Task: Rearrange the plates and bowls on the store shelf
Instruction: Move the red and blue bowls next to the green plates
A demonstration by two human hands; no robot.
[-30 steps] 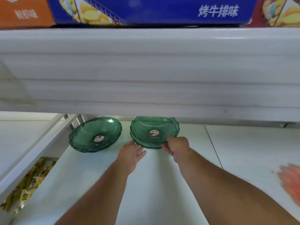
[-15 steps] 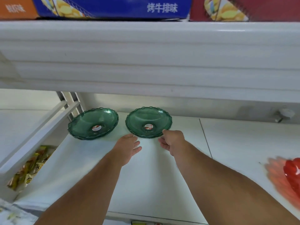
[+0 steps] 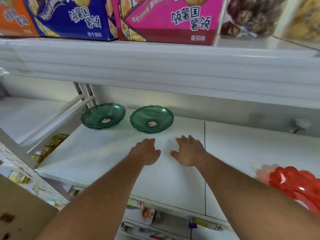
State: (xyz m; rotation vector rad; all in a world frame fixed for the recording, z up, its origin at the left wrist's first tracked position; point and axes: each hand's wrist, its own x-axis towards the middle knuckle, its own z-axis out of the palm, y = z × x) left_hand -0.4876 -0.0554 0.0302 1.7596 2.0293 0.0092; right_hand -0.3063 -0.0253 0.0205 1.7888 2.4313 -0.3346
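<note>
Two green scalloped bowls point(image 3: 151, 119) and point(image 3: 103, 116) are seen mid-frame on the white shelf point(image 3: 242, 153). The left hand point(image 3: 147, 151) and right hand point(image 3: 188, 151) are held empty, fingers loosely spread. The red dish point(image 3: 297, 184), lower right, could be knocked off by the right forearm.
</note>
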